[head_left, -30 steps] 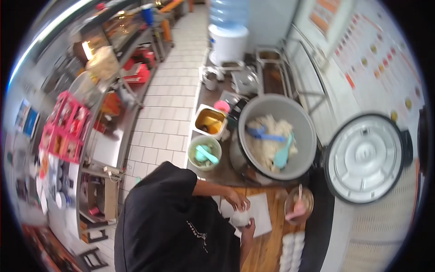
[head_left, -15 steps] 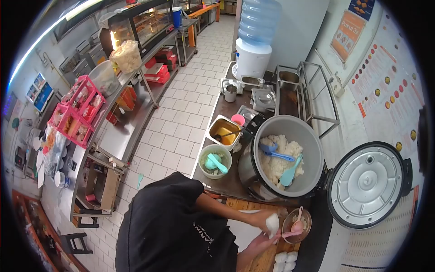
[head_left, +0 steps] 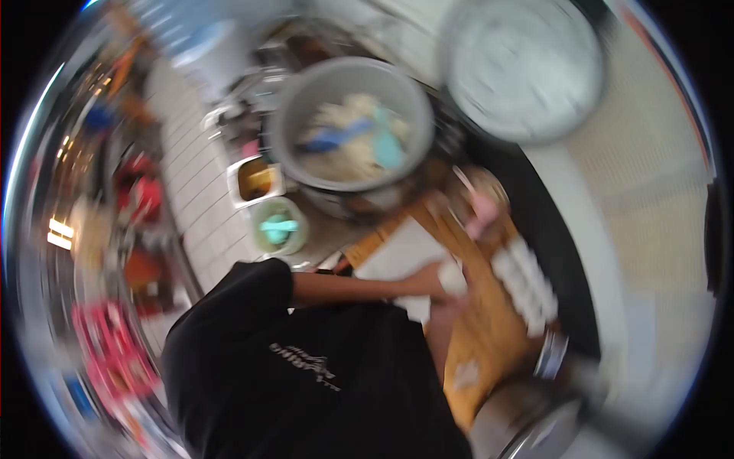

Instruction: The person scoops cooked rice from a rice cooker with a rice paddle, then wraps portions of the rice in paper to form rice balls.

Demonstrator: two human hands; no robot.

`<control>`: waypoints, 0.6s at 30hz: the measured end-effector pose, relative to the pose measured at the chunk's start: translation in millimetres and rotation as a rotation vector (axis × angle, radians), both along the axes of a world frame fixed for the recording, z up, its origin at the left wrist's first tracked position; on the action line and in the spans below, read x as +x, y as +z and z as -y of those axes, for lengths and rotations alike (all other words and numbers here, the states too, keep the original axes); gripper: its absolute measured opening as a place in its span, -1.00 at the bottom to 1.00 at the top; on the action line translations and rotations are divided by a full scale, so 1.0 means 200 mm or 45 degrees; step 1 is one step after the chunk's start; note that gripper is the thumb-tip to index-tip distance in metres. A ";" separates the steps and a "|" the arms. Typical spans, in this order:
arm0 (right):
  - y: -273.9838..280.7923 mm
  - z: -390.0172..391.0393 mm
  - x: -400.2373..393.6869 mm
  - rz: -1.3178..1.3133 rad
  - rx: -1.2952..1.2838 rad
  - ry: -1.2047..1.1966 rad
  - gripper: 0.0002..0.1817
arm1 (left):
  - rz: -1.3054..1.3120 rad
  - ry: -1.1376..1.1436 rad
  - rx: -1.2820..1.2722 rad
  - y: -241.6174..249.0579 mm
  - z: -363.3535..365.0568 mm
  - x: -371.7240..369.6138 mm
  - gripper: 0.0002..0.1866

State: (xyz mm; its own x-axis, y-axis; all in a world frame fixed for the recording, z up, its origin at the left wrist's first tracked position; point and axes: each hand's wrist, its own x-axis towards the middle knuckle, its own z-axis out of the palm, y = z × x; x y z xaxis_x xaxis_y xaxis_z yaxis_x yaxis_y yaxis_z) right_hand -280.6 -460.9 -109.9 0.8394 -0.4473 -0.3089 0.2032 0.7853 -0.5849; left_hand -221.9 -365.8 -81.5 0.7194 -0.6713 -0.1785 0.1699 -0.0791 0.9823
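My left hand (head_left: 427,280) is closed round a small white bundle (head_left: 452,277), held low over the wooden table. Close below it, near the bundle, is my right hand (head_left: 449,307); motion smears its fingers, so their grip cannot be made out. A white sheet (head_left: 401,252) lies on the wood under my left forearm. Beyond the hands are a bowl (head_left: 501,195) and a pink utensil (head_left: 482,214), both blurred. To the right, several white bundles (head_left: 524,279) lie in rows.
A large pot of rice (head_left: 336,164) holds blue (head_left: 336,136) and teal (head_left: 388,145) paddles. Its round lid (head_left: 524,69) stands open behind. Nearby are a metal pan of brown liquid (head_left: 256,182) and a tub (head_left: 279,229) with a teal scoop. A blurred metal vessel (head_left: 527,421) is at lower right.
My view has swung right and down, blurring the scene. Both hands have drawn back from the bowl and pink utensil, and the bundle stays in my left hand.
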 end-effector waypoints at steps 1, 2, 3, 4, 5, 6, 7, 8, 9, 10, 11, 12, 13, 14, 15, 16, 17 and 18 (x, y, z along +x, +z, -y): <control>-0.02 -0.01 -0.03 -0.330 -0.307 -0.233 -0.17 | -0.032 0.083 0.051 0.05 -0.01 0.00 -0.34; 0.07 0.00 -0.10 -0.392 -0.465 -0.224 -0.26 | -0.345 -0.089 0.175 0.14 0.02 0.03 -0.40; 0.01 0.00 -0.15 -0.466 -0.781 -0.146 -0.41 | -0.427 0.020 0.131 0.08 0.07 0.01 -0.39; -0.07 0.03 -0.20 -0.547 -1.087 -0.010 -0.55 | -0.503 0.167 0.094 0.01 0.14 -0.03 -0.37; -0.06 0.05 -0.27 -0.628 -1.059 -0.094 -0.55 | -0.535 0.058 0.123 -0.04 0.18 -0.07 -0.37; -0.02 0.08 -0.32 -0.602 -0.885 -0.113 -0.54 | -0.602 -0.042 0.185 -0.08 0.22 -0.10 -0.31; 0.00 0.10 -0.33 -0.537 -0.726 -0.124 -0.51 | -0.647 -0.119 0.236 -0.10 0.25 -0.10 -0.24; -0.03 0.17 -0.37 -0.556 -0.714 -0.171 -0.51 | -0.647 -0.168 0.251 -0.19 0.32 -0.11 -0.24; -0.08 0.28 -0.43 -0.591 -0.565 -0.234 -0.44 | -0.249 -0.212 0.430 -0.27 0.38 -0.12 -0.22; -0.13 0.37 -0.48 -0.617 -0.419 -0.288 -0.37 | 0.157 -0.245 0.588 -0.35 0.41 -0.14 -0.20; -0.20 0.48 -0.49 -0.748 -0.434 -0.437 -0.33 | 0.334 -0.087 0.542 -0.24 0.40 -0.18 -0.18; -0.27 0.58 -0.49 -0.881 -0.448 -0.581 -0.29 | 0.335 -0.102 0.545 -0.17 0.37 -0.16 -0.18; -0.39 0.71 -0.50 -1.064 -0.523 -0.509 -0.24 | 0.049 -0.265 0.450 -0.13 0.31 -0.10 -0.21; -0.50 0.81 -0.48 -1.243 -0.600 -0.428 -0.18 | -0.237 -0.419 0.350 -0.11 0.24 -0.03 -0.24; -0.58 0.87 -0.42 -1.241 -0.597 -0.430 -0.18 | -0.235 -0.421 0.353 -0.12 0.18 0.00 -0.24; -0.65 0.92 -0.36 -1.210 -0.598 -0.344 -0.17 | -0.293 -0.473 0.454 -0.14 0.10 0.02 -0.27; -0.69 0.96 -0.29 -1.174 -0.601 -0.260 -0.16 | -0.349 -0.521 0.554 -0.16 0.03 0.05 -0.30; -0.71 0.96 -0.21 -1.164 -0.603 -0.259 -0.16 | -0.319 -0.492 0.585 -0.17 -0.04 0.07 -0.31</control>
State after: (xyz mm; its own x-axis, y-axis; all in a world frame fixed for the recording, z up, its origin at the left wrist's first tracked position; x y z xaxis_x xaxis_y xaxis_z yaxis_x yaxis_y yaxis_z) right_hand -322.7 -653.5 -252.3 0.2699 -0.7944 -0.5441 -0.3687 0.4367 -0.8206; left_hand -208.0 -357.7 -116.2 0.3405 -0.6885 -0.6404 0.2648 -0.5833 0.7679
